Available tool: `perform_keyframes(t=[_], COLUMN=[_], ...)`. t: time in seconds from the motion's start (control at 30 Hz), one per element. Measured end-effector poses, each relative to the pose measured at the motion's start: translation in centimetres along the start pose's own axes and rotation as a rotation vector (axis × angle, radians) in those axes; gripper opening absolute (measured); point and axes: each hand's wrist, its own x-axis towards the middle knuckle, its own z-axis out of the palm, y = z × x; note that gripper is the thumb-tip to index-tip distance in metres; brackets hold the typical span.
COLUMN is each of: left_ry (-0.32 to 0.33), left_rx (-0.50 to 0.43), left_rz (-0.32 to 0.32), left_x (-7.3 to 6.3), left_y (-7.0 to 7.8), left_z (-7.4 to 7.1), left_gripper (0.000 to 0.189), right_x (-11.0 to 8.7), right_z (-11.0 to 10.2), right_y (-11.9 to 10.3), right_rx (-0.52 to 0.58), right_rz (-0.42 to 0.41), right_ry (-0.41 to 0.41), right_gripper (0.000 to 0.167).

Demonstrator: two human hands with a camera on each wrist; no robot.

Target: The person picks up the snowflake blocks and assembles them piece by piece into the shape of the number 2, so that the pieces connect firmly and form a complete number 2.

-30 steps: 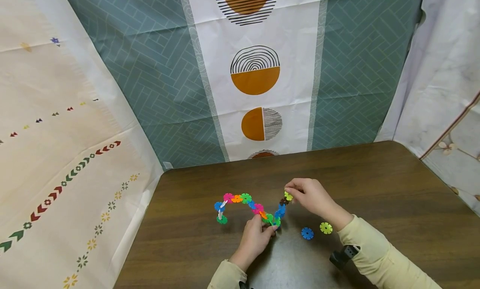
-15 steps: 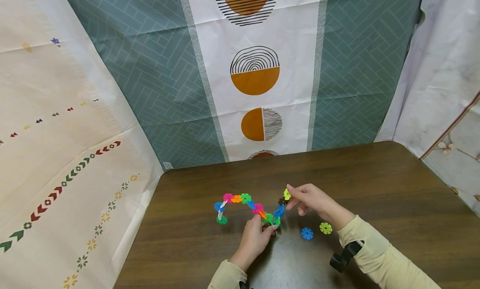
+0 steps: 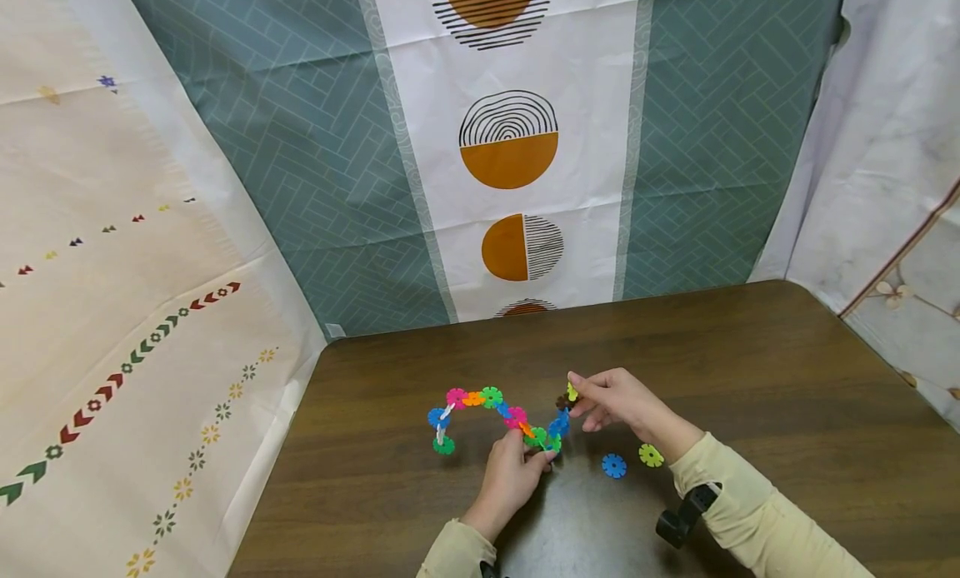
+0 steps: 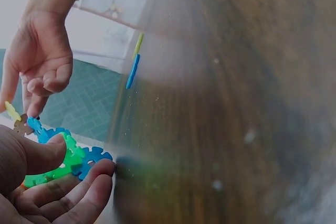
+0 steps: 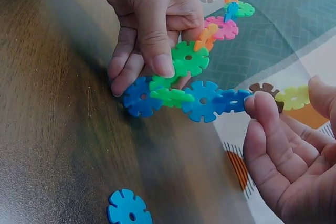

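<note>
A chain of interlocking notched plastic discs (image 3: 491, 396) in several colours curves over the table in the head view. My left hand (image 3: 508, 478) pinches it near its low bend, thumb on a green disc (image 5: 190, 59), with a blue disc (image 5: 142, 97) under the fingers. My right hand (image 3: 626, 403) is at the chain's raised right end, one fingertip against the yellow-green disc (image 5: 294, 98) and others at the brown disc (image 5: 265, 92) joined to it. Blue discs (image 5: 203, 101) link that end to the green ones. Part of the brown disc is hidden behind fingers.
A loose blue disc (image 3: 613, 466) and a loose yellow-green disc (image 3: 651, 455) lie on the brown wooden table (image 3: 390, 511), right of the chain. Patterned cloth (image 3: 330, 186) hangs behind the table's far edge. The chain's left end has a green disc (image 3: 444, 445).
My right hand has shifted its fingers from above the yellow-green disc to around the chain's end. That disc has turned more edge-on. The left hand stays in place; the chain's left end has dipped slightly.
</note>
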Motion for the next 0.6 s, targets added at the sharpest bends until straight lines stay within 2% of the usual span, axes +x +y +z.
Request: perform_keyframes(t=[0.27,0.47,0.53,0.6], left_ry=[-0.008,-0.013,-0.008,-0.006], left_rx=[-0.003,-0.034,-0.042,-0.052], left_rz=[-0.005,-0.014,-0.019,-0.028], left_x=[-0.2,-0.1,0.0,0.1], left_y=[0.2,0.0,-0.1,-0.1], left_z=[0.0,-0.1,-0.1,-0.1], left_gripper=[0.02,0.019,0.019,0.02], right_x=[-0.2,-0.8,-1.0,-1.3], right_z=[0.0,-0.3,-0.6,-0.9], right_y=[0.1,0.9,1.4,1.9], right_rx=[-0.007,-0.061,-0.112,-0.206], right_rz=[-0.021,-0.011,-0.039,-0.085], right_ry=[-0.015,0.024,0.013,-0.023], right_gripper=[0.059,0.059,0.053,0.039])
